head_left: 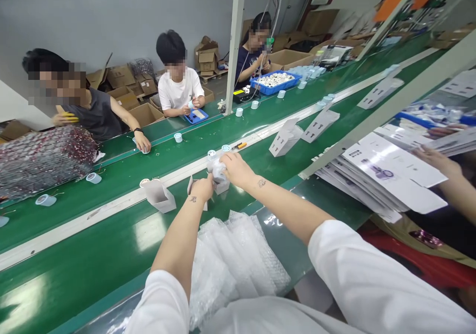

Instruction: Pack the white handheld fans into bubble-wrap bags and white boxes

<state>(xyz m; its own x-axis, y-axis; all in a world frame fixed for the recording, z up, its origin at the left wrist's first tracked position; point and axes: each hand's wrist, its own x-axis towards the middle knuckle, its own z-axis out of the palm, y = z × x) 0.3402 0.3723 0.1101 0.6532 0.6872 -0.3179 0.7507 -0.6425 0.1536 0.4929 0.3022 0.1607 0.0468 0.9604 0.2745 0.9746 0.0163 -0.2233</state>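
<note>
My right hand (238,169) is closed around a small bundle in clear bubble wrap (218,169), at the open top of a small white box (222,187). The contents of the bundle are hard to see. Beside it, my left hand (203,189) is closed at the edge of that box, its fingertips partly hidden. Another white carton flap (191,184) shows behind my left wrist. Pale blue cups (225,148) stand just beyond my hands. To the left, an open white box (159,196) sits on the green belt.
Bubble-wrap bags (238,259) lie stacked before me. White boxes (285,138) stand right, near flat printed cartons (383,170) and a metal post (235,46). An orange-handled tool (240,146) lies on the white divider (111,207). Several people work across and to the right.
</note>
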